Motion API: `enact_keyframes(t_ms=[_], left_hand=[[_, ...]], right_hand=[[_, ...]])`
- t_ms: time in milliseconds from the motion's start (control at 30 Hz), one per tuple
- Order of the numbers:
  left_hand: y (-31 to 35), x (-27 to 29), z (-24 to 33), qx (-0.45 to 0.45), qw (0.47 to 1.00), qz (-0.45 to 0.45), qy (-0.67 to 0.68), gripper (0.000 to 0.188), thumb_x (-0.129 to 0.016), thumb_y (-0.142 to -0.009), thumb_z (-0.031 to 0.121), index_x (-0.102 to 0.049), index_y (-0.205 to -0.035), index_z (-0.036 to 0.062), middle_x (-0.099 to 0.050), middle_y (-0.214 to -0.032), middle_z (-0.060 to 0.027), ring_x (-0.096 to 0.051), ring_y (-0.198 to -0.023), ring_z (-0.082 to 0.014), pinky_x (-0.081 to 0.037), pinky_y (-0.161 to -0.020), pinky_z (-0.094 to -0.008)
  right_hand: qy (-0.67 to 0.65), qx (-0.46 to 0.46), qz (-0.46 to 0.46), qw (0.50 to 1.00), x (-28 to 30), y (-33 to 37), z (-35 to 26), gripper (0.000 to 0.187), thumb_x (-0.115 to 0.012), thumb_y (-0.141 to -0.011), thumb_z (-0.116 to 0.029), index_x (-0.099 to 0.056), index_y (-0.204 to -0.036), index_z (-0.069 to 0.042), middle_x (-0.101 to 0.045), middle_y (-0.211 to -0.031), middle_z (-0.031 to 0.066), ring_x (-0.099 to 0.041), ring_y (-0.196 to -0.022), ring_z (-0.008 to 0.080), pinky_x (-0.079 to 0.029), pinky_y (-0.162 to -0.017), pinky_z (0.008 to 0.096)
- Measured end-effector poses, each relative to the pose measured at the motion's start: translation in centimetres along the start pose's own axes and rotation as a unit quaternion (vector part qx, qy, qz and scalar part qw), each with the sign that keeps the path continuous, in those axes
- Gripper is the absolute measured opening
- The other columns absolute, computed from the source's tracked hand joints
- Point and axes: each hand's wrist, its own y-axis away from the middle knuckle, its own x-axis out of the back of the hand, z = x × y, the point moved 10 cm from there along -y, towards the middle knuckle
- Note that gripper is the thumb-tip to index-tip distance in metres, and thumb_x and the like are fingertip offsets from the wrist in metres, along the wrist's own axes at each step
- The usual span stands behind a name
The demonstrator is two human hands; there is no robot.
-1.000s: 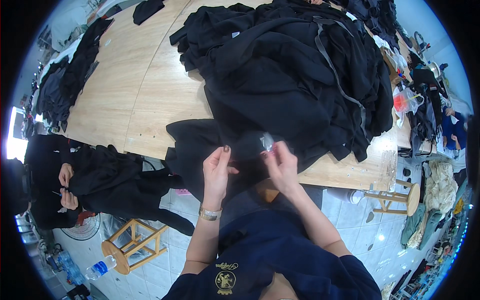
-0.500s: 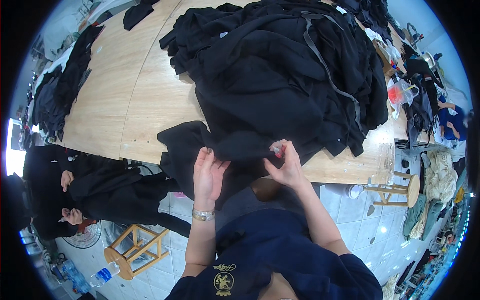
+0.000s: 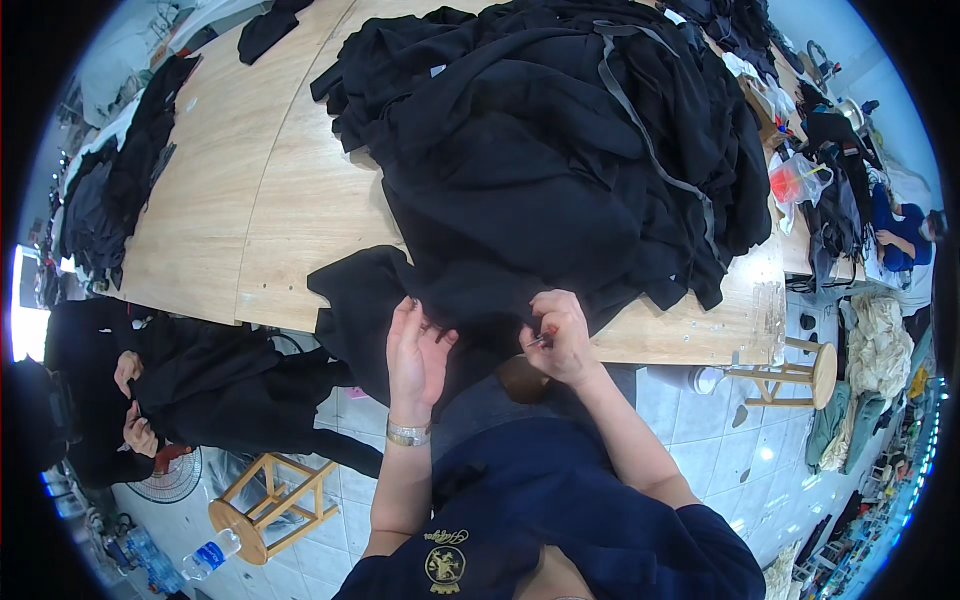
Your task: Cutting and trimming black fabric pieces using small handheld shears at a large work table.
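Observation:
A large black garment (image 3: 500,190) lies heaped on the wooden table, its near part hanging over the front edge towards my lap. My left hand (image 3: 415,355) is at that hanging part, the cloth gripped between its thumb and fingers. Just to the right, my right hand (image 3: 562,340) is closed round a small tool (image 3: 541,341) with a thin metal tip and a bit of red. The tip points left, close to the cloth; most of the tool is hidden in my fingers. A long grey strip (image 3: 640,110) runs across the garment's right side.
On the left a co-worker's hands (image 3: 135,400) hold other black cloth. Wooden stools (image 3: 262,505) stand at lower left and right (image 3: 822,375). More dark garments (image 3: 120,185) lie along the table's left edge. A bag with a red drink (image 3: 790,182) is at the right edge.
My right hand has turned inward and moved slightly left, bringing the tool's metal tip into view. My left hand stays nearly in place. The co-worker's hands have shifted a little.

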Motion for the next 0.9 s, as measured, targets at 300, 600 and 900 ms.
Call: enact_keyframes(t_ms=[300, 600, 900], left_hand=[[1.2, -4.3, -0.7, 0.026, 0.991, -0.121, 0.042, 0.037, -0.034, -0.099, 0.033, -0.043, -0.124, 0.0072, -0.051, -0.111, -0.0084, -0.054, -0.102, -0.0228, -0.049, -0.086, -0.0447], [2.2, -2.4, 3.4, -0.134, 0.938, 0.025, -0.317, 0.032, -0.052, -0.093, 0.017, -0.047, -0.121, 0.0009, -0.053, -0.109, -0.0132, -0.062, -0.086, -0.0174, -0.052, -0.066, -0.0280], [2.5, -4.6, 3.9, -0.189, 0.846, 0.004, -0.498, 0.039, -0.060, -0.087, 0.016, -0.050, -0.123, 0.0027, -0.061, -0.097, -0.0130, -0.058, -0.065, -0.0136, -0.047, -0.061, -0.0257]], right_hand=[[-0.043, -0.051, -0.017, 0.998, -3.1, -3.7, -2.9, 0.041, -0.073, -0.063, -0.005, -0.041, -0.089, -0.005, -0.054, -0.096, 0.0126, -0.056, -0.089, 0.0300, -0.041, -0.077, 0.0392], [-0.455, -0.423, 0.028, 0.783, -6.4, 0.4, 4.0, 0.026, -0.053, -0.082, 0.009, -0.035, -0.093, -0.007, -0.056, -0.095, 0.0096, -0.055, -0.093, 0.0112, -0.043, -0.081, 0.0242], [-0.550, -0.465, 0.033, 0.693, -7.0, 0.5, 4.1, 0.025, -0.054, -0.084, 0.006, -0.036, -0.093, -0.010, -0.040, -0.087, -0.0008, -0.053, -0.094, 0.0098, -0.040, -0.084, 0.0224]])
